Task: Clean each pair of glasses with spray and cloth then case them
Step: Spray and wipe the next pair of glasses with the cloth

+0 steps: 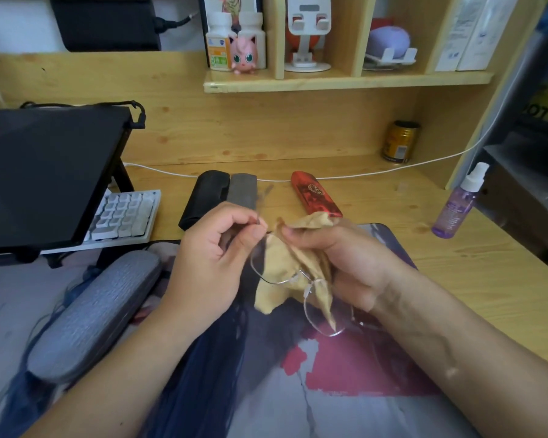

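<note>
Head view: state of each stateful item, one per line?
Glasses: held up, cloth on them.
Cloth: bunched in right hand.
Left hand: pinching glasses' temple end.
Spray bottle: upright, capped.
Red case: closed.
Grey case: closed.
Can: upright.

A tan-yellow cloth (287, 267) sits at the centre, with thin silver-rimmed, clear-lensed glasses (301, 279) across it. At ten o'clock from it lie a black case (203, 199) and a plain grey case (242, 191); at one o'clock, a glossy red case (317, 197) with a dark round emblem. At eight o'clock lies a grey case with a wrinkled bark-like texture (95, 314). The spray bottle (457, 207) at three o'clock is translucent purple with a white top. The desk (475, 260) is pale knotty wood; the desk mat (345, 374) is printed in dark blue, grey and crimson. A gold and black can (399, 142) stands at two o'clock.
</note>
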### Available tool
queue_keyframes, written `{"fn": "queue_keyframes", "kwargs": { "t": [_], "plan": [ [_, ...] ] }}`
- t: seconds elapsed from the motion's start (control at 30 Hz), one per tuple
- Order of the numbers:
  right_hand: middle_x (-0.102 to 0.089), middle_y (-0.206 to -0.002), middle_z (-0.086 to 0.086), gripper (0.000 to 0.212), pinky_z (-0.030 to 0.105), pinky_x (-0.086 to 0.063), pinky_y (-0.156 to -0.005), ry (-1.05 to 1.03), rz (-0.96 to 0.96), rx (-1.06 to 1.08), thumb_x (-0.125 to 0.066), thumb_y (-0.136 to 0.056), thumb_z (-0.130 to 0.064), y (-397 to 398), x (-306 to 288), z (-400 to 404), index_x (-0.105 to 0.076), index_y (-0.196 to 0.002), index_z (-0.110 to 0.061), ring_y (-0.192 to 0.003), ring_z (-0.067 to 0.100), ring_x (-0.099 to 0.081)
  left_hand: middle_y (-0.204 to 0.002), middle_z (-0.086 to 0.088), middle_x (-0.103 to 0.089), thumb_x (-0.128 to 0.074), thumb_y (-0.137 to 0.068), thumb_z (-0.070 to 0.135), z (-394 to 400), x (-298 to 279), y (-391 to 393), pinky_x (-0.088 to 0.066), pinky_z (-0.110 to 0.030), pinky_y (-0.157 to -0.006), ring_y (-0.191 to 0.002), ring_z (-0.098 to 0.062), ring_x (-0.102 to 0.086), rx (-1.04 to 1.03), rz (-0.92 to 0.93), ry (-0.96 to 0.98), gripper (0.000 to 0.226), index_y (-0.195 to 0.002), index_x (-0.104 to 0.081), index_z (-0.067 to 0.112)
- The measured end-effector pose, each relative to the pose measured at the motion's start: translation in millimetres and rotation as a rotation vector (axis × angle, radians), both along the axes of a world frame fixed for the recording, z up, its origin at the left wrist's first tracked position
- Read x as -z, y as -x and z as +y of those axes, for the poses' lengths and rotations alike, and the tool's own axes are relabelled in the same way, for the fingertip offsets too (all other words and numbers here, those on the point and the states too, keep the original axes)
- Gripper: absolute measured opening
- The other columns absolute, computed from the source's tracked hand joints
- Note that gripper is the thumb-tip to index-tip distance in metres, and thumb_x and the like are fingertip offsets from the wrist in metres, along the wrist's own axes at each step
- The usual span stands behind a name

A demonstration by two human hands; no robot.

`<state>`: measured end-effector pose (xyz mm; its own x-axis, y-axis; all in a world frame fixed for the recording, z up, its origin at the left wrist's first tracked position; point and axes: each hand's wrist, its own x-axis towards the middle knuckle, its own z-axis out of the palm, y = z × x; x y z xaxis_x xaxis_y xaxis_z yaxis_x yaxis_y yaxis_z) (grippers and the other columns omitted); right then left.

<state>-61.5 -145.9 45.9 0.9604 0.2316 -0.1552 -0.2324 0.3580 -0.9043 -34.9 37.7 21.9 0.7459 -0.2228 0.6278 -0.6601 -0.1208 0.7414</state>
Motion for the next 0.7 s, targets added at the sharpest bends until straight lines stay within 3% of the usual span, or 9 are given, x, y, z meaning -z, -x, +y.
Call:
{"fn": "queue_keyframes", "kwargs": {
  "t": [0.07, 0.23, 0.3, 0.4, 0.47, 0.53, 0.57, 0.63, 0.7],
  "plan": [
    [-0.070, -0.079, 0.013, 0.028, 0.032, -0.056, -0.059, 0.035, 0.030, 0.163, -0.077, -0.072, -0.012, -7, -1, -18, -0.071, -0.096, 0.001, -0.068, 0.023, -0.069, -0.093, 0.006, -0.066, -0.059, -0.098, 0.015, 8, -1, -3, -0.047, -0.016, -0.082, -0.088, -0.004, -0.062, -0.063, -0.029, 0.018, 0.013, -0.092, -0.063, 0.026],
    [-0.070, -0.067, -0.001, 0.017, 0.030, -0.050, -0.059, 1.120, -0.219, 0.231, -0.078, -0.083, -0.029, -16, 0, -54, -0.069, -0.079, -0.015, -0.060, 0.012, -0.063, -0.093, 0.009, -0.067, -0.059, -0.100, 0.014, 19, 0, -10, -0.047, -0.017, -0.081, -0.086, -0.005, -0.061, -0.226, -0.062, 0.069, 0.020, -0.095, -0.063, 0.033],
    [-0.069, -0.074, -0.008, 0.021, 0.033, -0.052, -0.069, 1.226, -0.262, 0.212, -0.079, -0.081, -0.035, -17, 3, -51, -0.065, -0.086, -0.022, -0.074, 0.010, -0.064, -0.091, 0.015, -0.066, -0.058, -0.102, 0.013, 18, 0, -9, -0.047, -0.017, -0.079, -0.083, -0.004, -0.060, -0.265, -0.070, 0.115, 0.022, -0.095, -0.062, 0.034],
    [-0.063, -0.098, -0.011, 0.060, 0.037, -0.051, -0.085, 1.375, -0.202, 0.096, -0.072, -0.062, -0.071, -19, 11, -53, -0.055, -0.103, -0.031, -0.097, 0.013, -0.061, -0.087, 0.017, -0.063, -0.055, -0.103, 0.021, 19, 2, -10, -0.048, -0.030, -0.067, -0.075, -0.021, -0.056, -0.333, -0.051, 0.177, 0.021, -0.095, -0.059, 0.040],
    [-0.058, -0.112, -0.008, 0.069, 0.036, -0.046, -0.095, 1.570, -0.241, 0.112, -0.063, -0.064, -0.079, -21, 11, -55, -0.059, -0.113, -0.032, -0.114, 0.020, -0.053, -0.086, 0.014, -0.061, -0.054, -0.103, 0.023, 20, 3, -11, -0.048, -0.031, -0.067, -0.076, -0.026, -0.055, -0.377, -0.044, 0.203, 0.021, -0.094, -0.058, 0.041],
    [-0.056, -0.116, -0.004, 0.054, 0.030, -0.039, -0.096, 1.551, -0.384, 0.294, -0.063, -0.083, -0.063, -21, 5, -55, -0.064, -0.122, -0.027, -0.120, 0.018, -0.048, -0.086, 0.012, -0.059, -0.053, -0.104, 0.020, 20, 2, -11, -0.046, -0.021, -0.074, -0.077, -0.015, -0.054, -0.402, -0.046, 0.213, 0.021, -0.094, -0.056, 0.039],
    [-0.059, -0.111, -0.005, 0.039, 0.029, -0.041, -0.093, 1.437, -0.486, 0.421, -0.061, -0.091, -0.052, -19, 0, -52, -0.068, -0.118, -0.025, -0.113, 0.014, -0.052, -0.087, 0.012, -0.059, -0.052, -0.104, 0.019, 20, 2, -12, -0.045, -0.019, -0.076, -0.079, -0.010, -0.054, -0.408, -0.040, 0.212, 0.021, -0.094, -0.055, 0.038],
    [-0.066, -0.095, -0.002, 0.020, 0.030, -0.051, -0.078, 1.069, -0.589, 0.565, -0.055, -0.100, -0.036, -13, -7, -45, -0.072, -0.105, -0.025, -0.088, 0.009, -0.061, -0.089, 0.012, -0.060, -0.052, -0.104, 0.019, 21, 4, -13, -0.046, -0.021, -0.080, -0.083, -0.007, -0.056, -0.416, -0.024, 0.214, 0.020, -0.094, -0.055, 0.036],
    [-0.068, -0.088, 0.010, 0.017, 0.027, -0.055, -0.060, 0.743, -0.541, 0.493, -0.054, -0.102, -0.029, -6, -8, -34, -0.069, -0.105, -0.023, -0.070, 0.012, -0.062, -0.090, 0.010, -0.061, -0.051, -0.103, 0.022, 21, 5, -15, -0.048, -0.030, -0.081, -0.085, -0.011, -0.058, -0.418, -0.003, 0.217, 0.017, -0.094, -0.055, 0.035]
  ]
}}
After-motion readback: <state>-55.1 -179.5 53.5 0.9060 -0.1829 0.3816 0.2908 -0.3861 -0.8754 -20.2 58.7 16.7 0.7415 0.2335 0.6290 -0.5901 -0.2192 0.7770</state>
